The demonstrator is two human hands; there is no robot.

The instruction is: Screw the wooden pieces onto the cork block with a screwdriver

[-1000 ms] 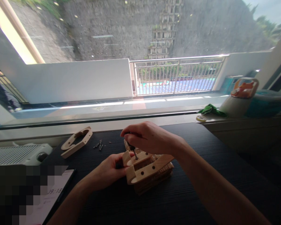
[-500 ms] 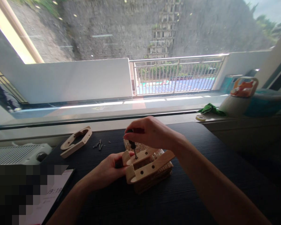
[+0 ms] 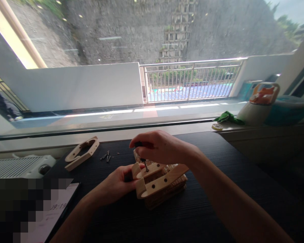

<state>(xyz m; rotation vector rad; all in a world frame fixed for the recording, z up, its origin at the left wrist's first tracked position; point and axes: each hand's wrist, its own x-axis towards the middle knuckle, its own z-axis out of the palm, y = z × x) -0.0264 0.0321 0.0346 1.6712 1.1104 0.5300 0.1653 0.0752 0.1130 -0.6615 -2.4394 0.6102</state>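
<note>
My right hand (image 3: 158, 145) is closed around the dark handle of a screwdriver (image 3: 142, 159). The screwdriver leans a little, its tip in a hole of a pale wooden frame (image 3: 159, 185). My left hand (image 3: 121, 182) grips the near left end of that frame, thumb on one side and fingers partly hidden behind it. Dark holes dot the frame's two arms. Beneath it lies a block wrapped in clear bubble wrap (image 3: 178, 187). Several loose screws (image 3: 106, 156) lie to the left, beside a second wooden frame piece (image 3: 83, 152).
All this is on a dark table (image 3: 218, 162) under a window. A white radiator (image 3: 22, 167) stands at the left, with a tablet or sheet (image 3: 58, 202) near the front. On the sill are a green cloth (image 3: 228, 117), a roll of tape (image 3: 217, 127) and a white container (image 3: 255, 111).
My right hand has dropped slightly and shifted left, tilting the screwdriver's handle further left. My left hand and the wooden frame stay in place.
</note>
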